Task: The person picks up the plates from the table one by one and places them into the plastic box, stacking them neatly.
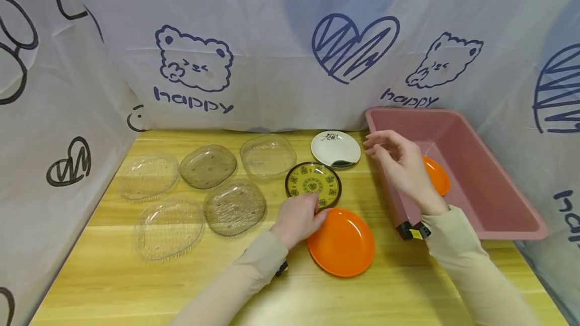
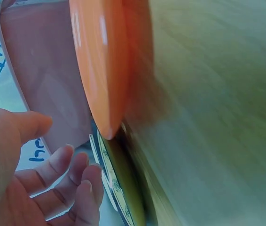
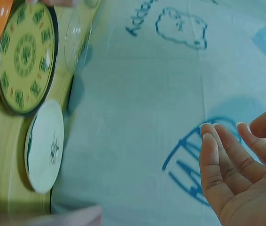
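Observation:
My left hand (image 1: 296, 218) hovers at the upper left edge of an orange plate (image 1: 342, 243). The left wrist view shows its thumb and loosely bent fingers (image 2: 91, 181) apart, holding nothing. Just beyond lies a yellow-green patterned plate (image 1: 312, 177) with a dark rim, and behind that a white plate (image 1: 335, 149) with a dark floral print. Above the left rim of a pink plastic tub (image 1: 494, 185) is my right hand (image 1: 403, 167), its fingers gently bent with nothing between them. Inside the tub is another orange plate (image 1: 436, 176), partly hidden by the right hand and wrist.
Several clear plastic dishes stand on the left of the wooden table (image 1: 104, 275): two brownish ones (image 1: 208, 166) and paler ones such as the ribbed dish (image 1: 169, 228). A white cloth (image 1: 272, 64) with drawn bears and hearts hangs behind and at the sides.

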`<move>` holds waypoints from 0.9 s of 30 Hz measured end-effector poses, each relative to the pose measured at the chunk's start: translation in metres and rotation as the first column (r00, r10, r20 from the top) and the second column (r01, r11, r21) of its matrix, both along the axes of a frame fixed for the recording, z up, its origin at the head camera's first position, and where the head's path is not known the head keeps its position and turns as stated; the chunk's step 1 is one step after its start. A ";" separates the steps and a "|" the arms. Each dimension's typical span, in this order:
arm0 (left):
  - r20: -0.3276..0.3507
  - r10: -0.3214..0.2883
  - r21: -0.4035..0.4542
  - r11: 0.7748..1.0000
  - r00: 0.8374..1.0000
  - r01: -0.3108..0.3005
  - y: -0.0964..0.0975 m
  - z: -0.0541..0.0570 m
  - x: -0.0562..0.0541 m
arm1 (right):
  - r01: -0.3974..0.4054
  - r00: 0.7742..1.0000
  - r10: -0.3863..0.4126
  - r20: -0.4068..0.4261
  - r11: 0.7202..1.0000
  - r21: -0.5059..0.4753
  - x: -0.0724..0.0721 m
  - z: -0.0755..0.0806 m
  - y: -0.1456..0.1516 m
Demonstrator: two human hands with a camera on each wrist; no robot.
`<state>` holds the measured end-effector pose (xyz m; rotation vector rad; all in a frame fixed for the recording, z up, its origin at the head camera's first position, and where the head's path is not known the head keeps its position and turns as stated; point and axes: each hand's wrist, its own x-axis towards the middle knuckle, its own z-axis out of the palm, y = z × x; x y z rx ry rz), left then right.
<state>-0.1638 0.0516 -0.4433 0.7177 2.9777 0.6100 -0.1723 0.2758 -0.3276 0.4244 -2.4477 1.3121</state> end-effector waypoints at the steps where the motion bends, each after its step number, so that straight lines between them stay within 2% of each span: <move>1: 0.009 0.005 -0.009 1.000 1.000 -0.005 -0.001 0.000 0.000 | -0.009 1.000 0.009 -0.003 1.000 -0.003 0.002 -0.001 -0.003; 5: 0.047 0.031 -0.054 0.998 0.998 -0.028 -0.005 -0.003 0.003 | -0.041 0.999 0.041 0.000 0.999 -0.027 0.009 -0.006 -0.015; 11: 0.049 0.059 -0.116 0.992 0.997 -0.053 -0.009 -0.006 0.005 | -0.072 0.997 0.074 0.025 0.995 -0.070 0.015 -0.020 -0.025; 20: 0.088 0.090 -0.226 0.972 0.992 -0.068 -0.007 -0.012 0.006 | -0.056 0.991 0.081 0.109 0.975 -0.215 0.017 -0.040 -0.031; 27: 0.136 0.098 -0.257 0.965 0.986 -0.061 -0.004 -0.015 0.005 | -0.022 0.977 0.076 0.197 0.965 -0.260 0.024 -0.049 -0.035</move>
